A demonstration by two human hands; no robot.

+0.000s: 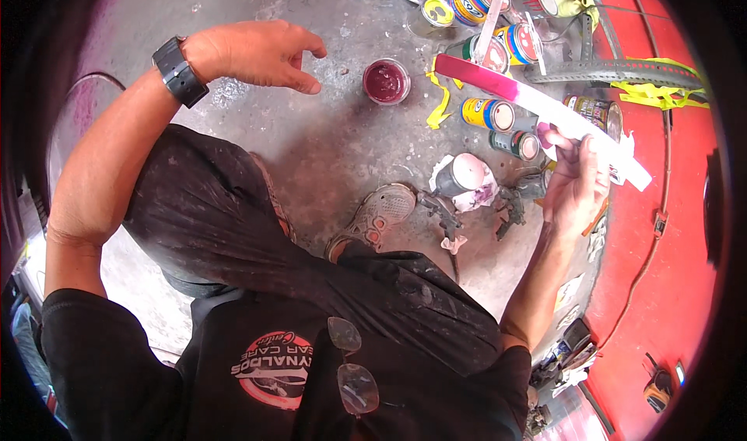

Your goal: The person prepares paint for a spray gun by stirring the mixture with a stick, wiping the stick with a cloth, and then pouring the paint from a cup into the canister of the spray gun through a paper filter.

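Observation:
My left hand (272, 56) hangs in the air at upper centre, empty, thumb and index finger apart. Just right of it sits a small cup of dark magenta paint (384, 81) on the grey floor (311, 145). My right hand (576, 168) grips a long flat white strip (583, 137) whose upper left end is coated magenta, held tilted above the cans. Below the strip are a yellow-and-blue can (482, 114) and a smaller green-labelled can (513, 144). A pale pink container (465, 172) sits on stained paper left of my right hand.
More paint cans (520, 44) with flat sticks crowd the top right, beside straps and yellow tape (654, 94). Two spray guns (510, 211) lie below the pink container. A red panel (654, 285) runs along the right, with a tape measure (657, 390). My knees and shoes occupy the lower middle.

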